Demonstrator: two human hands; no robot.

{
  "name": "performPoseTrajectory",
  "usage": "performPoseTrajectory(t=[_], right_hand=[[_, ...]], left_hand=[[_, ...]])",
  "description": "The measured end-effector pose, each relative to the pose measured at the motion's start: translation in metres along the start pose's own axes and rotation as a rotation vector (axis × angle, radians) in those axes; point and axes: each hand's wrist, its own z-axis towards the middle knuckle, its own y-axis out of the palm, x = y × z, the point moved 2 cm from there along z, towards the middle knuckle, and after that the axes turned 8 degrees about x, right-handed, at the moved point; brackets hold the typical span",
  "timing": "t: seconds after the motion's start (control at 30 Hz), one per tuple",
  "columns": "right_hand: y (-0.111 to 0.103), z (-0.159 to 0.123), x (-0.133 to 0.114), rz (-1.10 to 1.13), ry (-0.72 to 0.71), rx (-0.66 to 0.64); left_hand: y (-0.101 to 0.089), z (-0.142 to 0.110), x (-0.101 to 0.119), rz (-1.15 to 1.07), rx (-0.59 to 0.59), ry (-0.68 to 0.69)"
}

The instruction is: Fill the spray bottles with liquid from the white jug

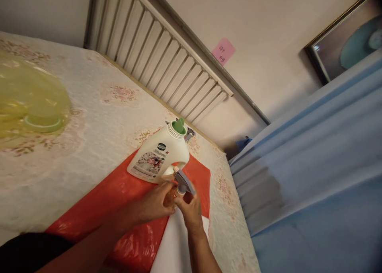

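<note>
A small amber spray bottle (170, 197) with a grey trigger head (183, 181) is held between both hands over a red plastic sheet (119, 201). My left hand (153, 205) is closed round the bottle's body. My right hand (189, 209) pinches the neck just under the trigger head. Right behind them a white detergent jug (158, 157) with an open green spout (179, 125) stands on the red sheet.
The red sheet lies on a floral mattress (98, 106). A yellow translucent basin (30, 102) sits at the left. A white sheet (173, 245) lies under my wrists. A slatted headboard (161, 58) lines the wall, and blue curtains (313, 157) hang at the right.
</note>
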Motion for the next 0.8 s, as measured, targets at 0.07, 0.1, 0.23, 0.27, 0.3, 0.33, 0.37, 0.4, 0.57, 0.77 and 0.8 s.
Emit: performPoseTrajectory(t=[0.07, 0.1, 0.23, 0.27, 0.3, 0.33, 0.37, 0.4, 0.57, 0.77, 0.8], right_hand=[[-0.005, 0.001, -0.001, 0.073, 0.003, -0.076], [-0.007, 0.001, -0.001, 0.094, 0.011, -0.096], [-0.013, 0.005, -0.003, 0.106, 0.059, -0.124], [-0.014, 0.005, -0.003, 0.115, 0.074, -0.126], [-0.015, 0.006, -0.002, 0.133, 0.089, -0.126], [-0.015, 0.006, -0.001, 0.160, 0.104, -0.123], [-0.016, 0.006, 0.001, 0.189, 0.120, -0.117], [-0.016, 0.006, 0.004, 0.216, 0.135, -0.109], [-0.017, 0.004, 0.014, 0.256, 0.147, -0.050], [-0.012, 0.005, 0.006, 0.219, 0.085, -0.008], [-0.011, 0.005, 0.004, 0.195, 0.079, -0.009]], left_hand=[[0.000, 0.000, 0.000, -0.006, 0.002, -0.004], [0.000, 0.000, 0.000, -0.011, 0.000, -0.007], [0.000, -0.001, 0.002, -0.028, -0.003, -0.020], [0.000, -0.001, 0.003, -0.026, 0.002, -0.025], [0.000, -0.001, 0.003, -0.023, 0.009, -0.029], [0.000, -0.001, 0.004, -0.021, 0.017, -0.033], [0.000, -0.001, 0.004, -0.020, 0.023, -0.036], [0.000, -0.001, 0.004, -0.022, 0.020, -0.037], [0.001, -0.001, 0.004, -0.028, 0.001, -0.045], [0.002, -0.001, 0.004, -0.059, 0.017, -0.045], [0.002, -0.001, 0.004, -0.069, 0.018, -0.038]])
